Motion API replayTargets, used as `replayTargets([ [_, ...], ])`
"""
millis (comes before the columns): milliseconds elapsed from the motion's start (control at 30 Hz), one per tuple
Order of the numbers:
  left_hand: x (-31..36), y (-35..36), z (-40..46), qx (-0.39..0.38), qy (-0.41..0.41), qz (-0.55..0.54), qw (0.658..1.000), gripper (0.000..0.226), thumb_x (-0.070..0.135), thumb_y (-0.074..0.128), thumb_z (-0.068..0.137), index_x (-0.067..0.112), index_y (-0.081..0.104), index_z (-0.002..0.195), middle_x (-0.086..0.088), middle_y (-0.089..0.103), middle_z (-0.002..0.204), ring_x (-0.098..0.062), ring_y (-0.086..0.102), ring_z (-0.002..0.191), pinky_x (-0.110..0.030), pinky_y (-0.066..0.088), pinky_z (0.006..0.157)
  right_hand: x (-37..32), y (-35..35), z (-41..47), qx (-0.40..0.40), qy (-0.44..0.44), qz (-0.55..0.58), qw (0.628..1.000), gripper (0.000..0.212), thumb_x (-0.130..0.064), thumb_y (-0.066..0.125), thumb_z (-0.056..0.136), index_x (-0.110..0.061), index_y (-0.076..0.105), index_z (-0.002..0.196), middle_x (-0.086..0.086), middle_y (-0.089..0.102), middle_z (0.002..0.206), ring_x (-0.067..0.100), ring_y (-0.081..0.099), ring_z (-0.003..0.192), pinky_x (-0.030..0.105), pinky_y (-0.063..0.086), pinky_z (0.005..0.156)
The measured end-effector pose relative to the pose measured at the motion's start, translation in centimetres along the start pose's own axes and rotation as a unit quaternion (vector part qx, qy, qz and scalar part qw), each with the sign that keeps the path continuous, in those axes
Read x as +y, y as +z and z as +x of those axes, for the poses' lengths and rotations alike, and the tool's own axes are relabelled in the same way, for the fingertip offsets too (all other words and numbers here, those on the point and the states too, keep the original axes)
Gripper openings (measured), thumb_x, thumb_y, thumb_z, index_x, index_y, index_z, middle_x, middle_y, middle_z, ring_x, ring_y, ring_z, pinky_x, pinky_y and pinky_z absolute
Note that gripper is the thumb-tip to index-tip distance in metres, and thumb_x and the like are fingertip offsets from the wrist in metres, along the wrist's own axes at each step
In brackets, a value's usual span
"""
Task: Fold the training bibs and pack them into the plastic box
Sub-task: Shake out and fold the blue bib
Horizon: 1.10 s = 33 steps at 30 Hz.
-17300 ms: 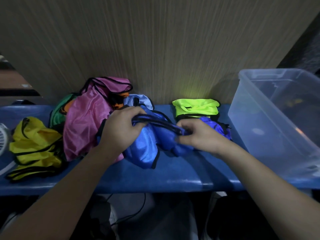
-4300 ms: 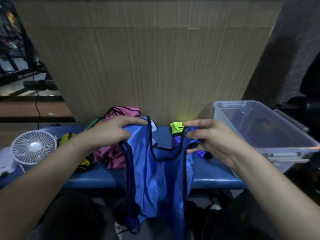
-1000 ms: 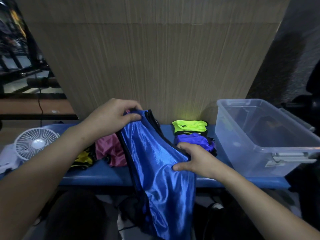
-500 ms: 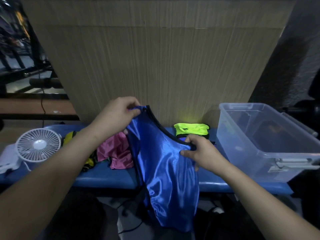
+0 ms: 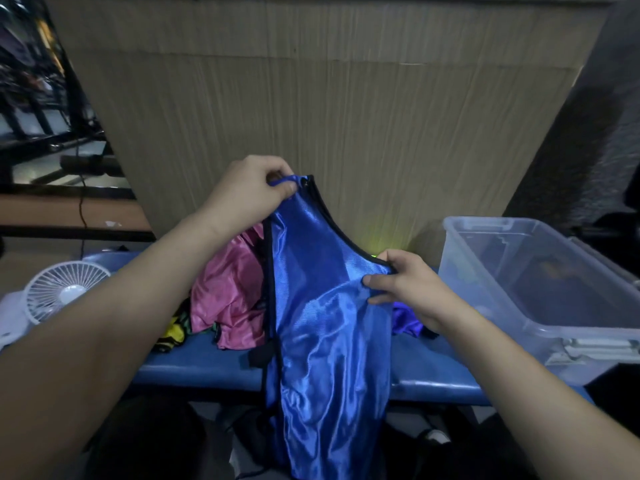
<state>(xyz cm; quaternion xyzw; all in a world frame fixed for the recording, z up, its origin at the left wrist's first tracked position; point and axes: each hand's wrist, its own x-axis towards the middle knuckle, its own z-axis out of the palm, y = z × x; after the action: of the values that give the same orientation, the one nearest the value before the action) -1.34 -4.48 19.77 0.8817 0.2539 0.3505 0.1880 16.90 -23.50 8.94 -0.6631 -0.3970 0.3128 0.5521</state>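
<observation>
A pink bib (image 5: 228, 289) (satiny, crumpled) and white fan (image 5: 59, 292) lay behind the glossy blue bib (image 5: 325, 323), pinched by left hand (image 5: 249, 192) and right hand (image 5: 408, 289); the translucent plastic box (image 5: 540, 289) stood rightward.

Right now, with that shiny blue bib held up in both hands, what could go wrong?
The blue bib looks slippery and hangs below the bench; it could slide from the left hand or right hand. Its loose bottom end might also drag the pink bib off the pile.
</observation>
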Motion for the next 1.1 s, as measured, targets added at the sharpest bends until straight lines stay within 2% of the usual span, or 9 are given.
replayTargets([
  [133,-1.1,0.7,0.0,-0.05,0.009,-0.016,0.999,0.012,0.024,0.07,0.09,0.032,0.069,0.081,0.01,0.069,0.079,-0.008,0.065,0.078,-0.027,0.049,0.072,0.7,-1.0,0.6,-0.001,0.007,-0.018,1.0,0.018,-0.002,0.073,0.087,-0.011,0.059,0.082,-0.004,0.058,0.074,0.013,0.061,0.073,0.048,0.063,0.074],
  [300,-1.3,2.2,-2.4,-0.034,0.011,-0.015,0.999,0.007,0.022,0.07,0.089,0.027,0.073,0.086,0.012,0.071,0.081,-0.004,0.064,0.078,-0.025,0.048,0.073,3.0,-1.4,0.0,-0.021,0.012,-0.058,0.998,0.019,-0.003,0.074,0.087,-0.004,0.055,0.085,-0.009,0.058,0.071,0.017,0.058,0.067,0.045,0.063,0.067],
  [433,-1.0,2.2,-3.4,-0.041,0.019,-0.014,0.999,0.009,0.022,0.07,0.089,0.03,0.073,0.085,0.015,0.071,0.081,0.005,0.063,0.078,-0.017,0.045,0.069,3.4,-1.3,-0.7,-0.023,0.006,-0.118,0.993,0.016,-0.006,0.074,0.088,-0.009,0.059,0.083,-0.018,0.054,0.058,0.02,0.057,0.055,0.038,0.061,0.06],
  [533,-1.2,1.8,-3.3,-0.044,0.009,-0.029,0.999,0.01,0.021,0.07,0.09,0.029,0.073,0.084,0.017,0.071,0.08,0.005,0.064,0.077,-0.018,0.048,0.07,3.2,-1.0,-1.0,-0.011,0.0,-0.138,0.99,0.018,-0.004,0.073,0.088,-0.012,0.059,0.079,-0.017,0.049,0.052,0.017,0.059,0.051,0.025,0.054,0.052],
  [767,-2.1,2.0,-2.8,-0.044,0.001,-0.051,0.998,0.009,0.021,0.071,0.089,0.028,0.075,0.085,0.014,0.072,0.081,0.001,0.066,0.079,-0.02,0.049,0.072,3.5,-1.1,-0.4,0.007,0.011,-0.13,0.991,0.015,-0.005,0.074,0.086,-0.008,0.061,0.079,-0.004,0.059,0.062,0.016,0.065,0.063,0.021,0.051,0.054],
  [833,-2.4,2.0,-2.0,-0.041,0.001,-0.053,0.998,0.008,0.02,0.071,0.089,0.026,0.075,0.086,0.012,0.073,0.081,-0.001,0.067,0.079,-0.022,0.051,0.074,3.3,-1.2,0.2,0.012,0.007,-0.123,0.992,0.017,-0.005,0.074,0.086,-0.009,0.061,0.077,-0.01,0.06,0.061,0.016,0.066,0.067,0.025,0.056,0.061],
  [900,-2.6,1.8,-0.7,-0.036,0.004,-0.054,0.998,0.007,0.019,0.071,0.089,0.024,0.075,0.086,0.012,0.073,0.082,-0.001,0.067,0.079,-0.022,0.051,0.075,2.8,-1.3,1.1,0.014,-0.006,-0.123,0.992,0.017,-0.006,0.075,0.085,-0.006,0.06,0.078,-0.007,0.062,0.063,0.016,0.065,0.068,0.033,0.057,0.07],
  [1033,-2.8,1.6,2.4,-0.024,0.011,-0.047,0.999,0.005,0.018,0.071,0.09,0.02,0.075,0.088,0.012,0.072,0.081,0.006,0.063,0.074,-0.011,0.045,0.069,1.2,-1.4,3.5,0.04,-0.038,-0.117,0.992,0.018,-0.006,0.074,0.085,-0.013,0.062,0.073,-0.014,0.06,0.059,0.003,0.054,0.054,0.015,0.041,0.054],
  [1100,-2.8,1.4,4.2,-0.02,0.019,-0.044,0.999,0.004,0.017,0.071,0.089,0.019,0.075,0.089,0.009,0.072,0.082,0.002,0.064,0.077,-0.016,0.048,0.072,0.5,-1.7,5.1,0.046,-0.039,-0.092,0.994,0.014,-0.006,0.074,0.086,-0.012,0.065,0.076,-0.008,0.065,0.066,0.006,0.059,0.059,0.019,0.044,0.057],
])
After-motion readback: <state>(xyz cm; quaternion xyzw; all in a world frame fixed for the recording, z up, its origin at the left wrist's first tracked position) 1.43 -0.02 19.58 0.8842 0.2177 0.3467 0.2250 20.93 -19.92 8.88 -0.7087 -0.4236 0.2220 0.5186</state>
